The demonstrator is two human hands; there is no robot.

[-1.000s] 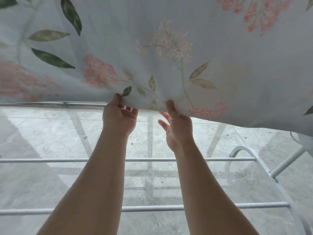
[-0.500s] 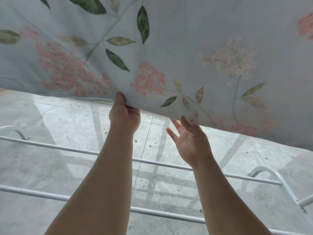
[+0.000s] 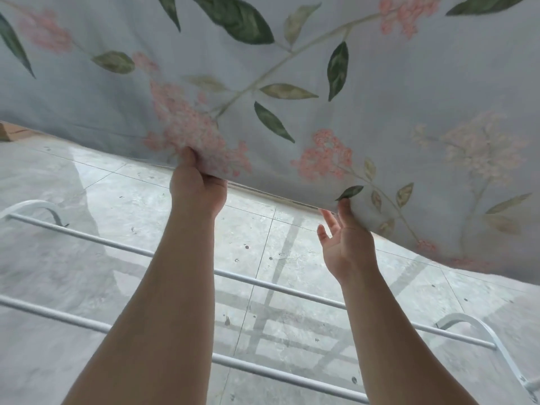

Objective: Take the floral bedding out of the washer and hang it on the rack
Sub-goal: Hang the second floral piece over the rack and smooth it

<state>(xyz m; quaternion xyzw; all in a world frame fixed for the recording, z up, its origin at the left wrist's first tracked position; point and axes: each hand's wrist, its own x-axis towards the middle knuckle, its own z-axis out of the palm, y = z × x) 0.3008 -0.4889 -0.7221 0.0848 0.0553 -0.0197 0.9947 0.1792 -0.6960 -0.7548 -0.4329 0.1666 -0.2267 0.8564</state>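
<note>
Thin pale-blue floral bedding (image 3: 380, 97) hangs overhead; the left hand (image 3: 198, 188) grips its hem, the right hand (image 3: 347, 244) is loose-fingered with its thumb touching, above a white tubular rack (image 3: 277, 287).

Nothing readable in this one, no text, labels, brands or numbers anywhere. The floral bedding (image 3: 336, 118) right above the fingers (image 3: 329, 220) only carries its printed pattern: green leaves, thin stems and pink flower clusters. No tag or writing shows along its edge either.
</note>
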